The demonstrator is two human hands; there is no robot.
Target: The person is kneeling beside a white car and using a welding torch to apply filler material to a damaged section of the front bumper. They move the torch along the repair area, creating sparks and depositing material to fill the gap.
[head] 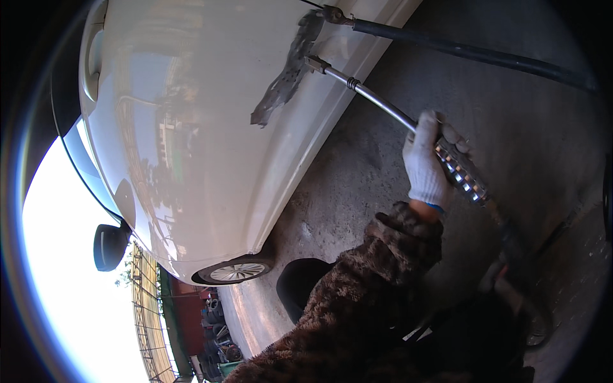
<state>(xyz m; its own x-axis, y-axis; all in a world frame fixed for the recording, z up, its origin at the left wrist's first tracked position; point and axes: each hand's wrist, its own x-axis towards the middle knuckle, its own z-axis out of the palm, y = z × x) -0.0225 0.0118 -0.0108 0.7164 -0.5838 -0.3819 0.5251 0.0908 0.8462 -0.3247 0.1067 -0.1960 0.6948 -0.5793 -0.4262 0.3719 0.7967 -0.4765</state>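
Observation:
My left hand (424, 163), in a white knit glove, is wrapped around the slide hammer puller (383, 101) at the front of its ribbed metal weight (462, 174). The tool's chrome shaft runs up and left to a blocky metal tip (316, 63). This tip meets the white car's door panel (215, 95) at the edge of a ragged grey, paint-stripped strip (287, 76). In dim light at lower right, my right hand (491, 277) closes around the tool's rear end, beside a small red part. Its fingers are blurred.
A black cable (431, 44) with a metal lug (335, 15) reaches the panel above the tip. Concrete floor (330, 191) lies below the sill. A front wheel (239, 272), a side mirror (110, 246) and stacked tyres (213, 316) stand farther off.

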